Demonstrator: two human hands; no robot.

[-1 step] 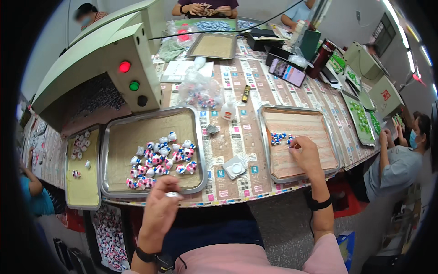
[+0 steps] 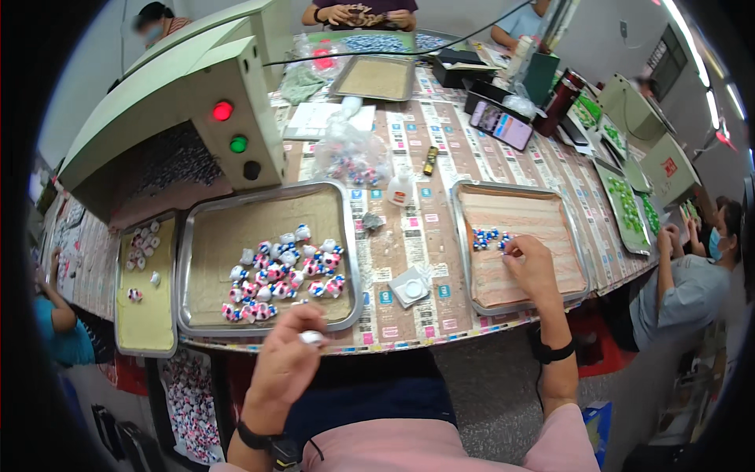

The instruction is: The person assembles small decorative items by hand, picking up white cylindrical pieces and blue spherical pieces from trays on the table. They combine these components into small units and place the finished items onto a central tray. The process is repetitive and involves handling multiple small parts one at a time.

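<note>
My left hand point(image 2: 289, 354) is closed on a small white figurine part point(image 2: 311, 338), in front of the near edge of a metal tray point(image 2: 354, 259). In that tray lies a cluster of small white, pink and blue figurines point(image 2: 271, 271). My right hand point(image 2: 532, 267) reaches over another metal tray point(image 2: 519, 211), lined with pinkish material. Its thumb and fingertips pinch together beside a small group of tiny blue-and-white pieces point(image 2: 489, 238). Whatever sits between those fingertips is too small to make out.
A machine point(image 2: 177, 134) with red and green lights stands behind the left trays. A narrow yellow-lined tray point(image 2: 145, 307) holds several white parts. Between the large trays are a white bottle point(image 2: 400, 189) and a small white dish point(image 2: 410, 288). Farther back stands a phone point(image 2: 501, 126). Co-workers sit around.
The whole view has shifted slightly, so the trays appear a little farther right. Both hands keep nearly the same pose, the left still with the white part.
</note>
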